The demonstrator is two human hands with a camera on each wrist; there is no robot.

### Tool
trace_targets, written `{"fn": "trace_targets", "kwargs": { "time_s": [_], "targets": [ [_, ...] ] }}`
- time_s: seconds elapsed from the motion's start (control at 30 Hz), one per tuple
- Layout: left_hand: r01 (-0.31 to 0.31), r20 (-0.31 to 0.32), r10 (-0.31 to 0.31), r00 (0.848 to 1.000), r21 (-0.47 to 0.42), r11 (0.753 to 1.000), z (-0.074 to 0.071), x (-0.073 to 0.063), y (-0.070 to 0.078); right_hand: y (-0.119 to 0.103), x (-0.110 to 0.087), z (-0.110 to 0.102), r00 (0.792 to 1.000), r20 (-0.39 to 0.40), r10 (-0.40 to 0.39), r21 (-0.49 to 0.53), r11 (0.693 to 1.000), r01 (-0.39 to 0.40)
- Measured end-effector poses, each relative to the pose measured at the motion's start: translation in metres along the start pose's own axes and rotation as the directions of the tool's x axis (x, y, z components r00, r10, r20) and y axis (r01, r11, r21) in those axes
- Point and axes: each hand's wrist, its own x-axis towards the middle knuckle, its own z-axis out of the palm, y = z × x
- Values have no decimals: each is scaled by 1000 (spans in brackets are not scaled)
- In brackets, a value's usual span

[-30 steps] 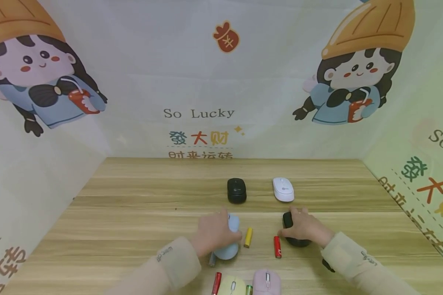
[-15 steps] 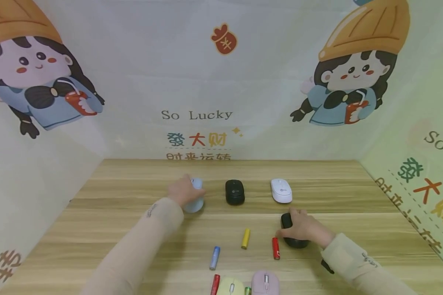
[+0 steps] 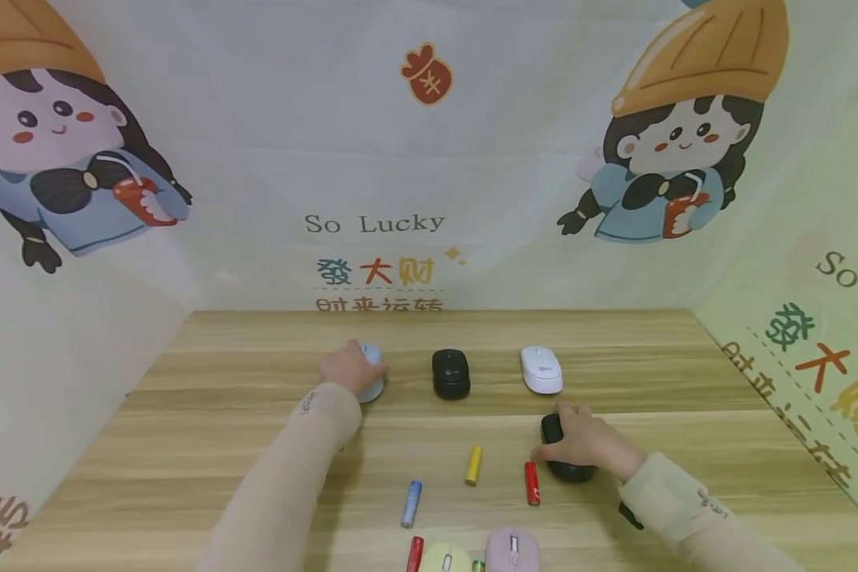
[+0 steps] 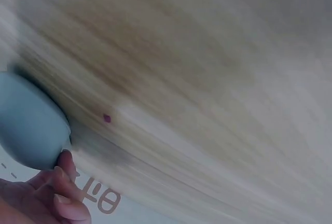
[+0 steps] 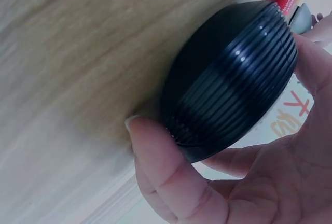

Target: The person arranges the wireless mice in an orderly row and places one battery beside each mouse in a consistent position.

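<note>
At the back left of the table, my left hand (image 3: 350, 369) grips a light blue computer mouse (image 3: 372, 388) by its sides. The left wrist view shows the rounded end of this blue mouse (image 4: 32, 123) close over the wood, fingers at its edge. My right hand (image 3: 586, 439) holds a black mouse (image 3: 570, 472) at the right, thumb on one side and fingers on the other. Its ribbed side (image 5: 241, 73) shows in the right wrist view. Just left of that hand lies a red battery (image 3: 532, 483).
A black mouse (image 3: 450, 373) and a white mouse (image 3: 541, 369) stand in the back row. Yellow (image 3: 473, 465) and blue (image 3: 411, 504) batteries lie mid-table. Nearer are another red battery (image 3: 415, 554), a yellow mouse (image 3: 446, 558) and a pink mouse (image 3: 512, 550). A small black piece (image 3: 630, 515) lies beside the right sleeve.
My left hand has carried the blue mouse from mid-table to the back left, beside the black mouse, uncovering the blue battery. My right hand keeps its hold with little movement.
</note>
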Motion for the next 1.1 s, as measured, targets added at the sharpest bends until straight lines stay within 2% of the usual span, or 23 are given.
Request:
{"fn": "trace_targets", "kwargs": {
  "time_s": [0.3,0.7,0.83,0.93,1.1],
  "targets": [
    [-11,-24,11,1000,-2,1000,-1,-2,1,-1,0,-1,1000,7,1,-14,1000,0],
    [1,-11,-1,1000,-24,1000,5,-5,-4,-3,-1,-3,1000,13,-1,-14,1000,1],
    [-13,-38,11,999,-52,999,-1,-13,-5,-3,-1,-3,1000,18,-2,-7,1000,2],
    [-42,-85,34,996,-91,995,-11,-22,-5,-2,0,-3,1000,24,-2,-6,1000,2],
    [-144,-141,131,981,-86,986,-29,-47,0,-1,-1,-3,1000,31,-5,-8,1000,5]
  ]
}}
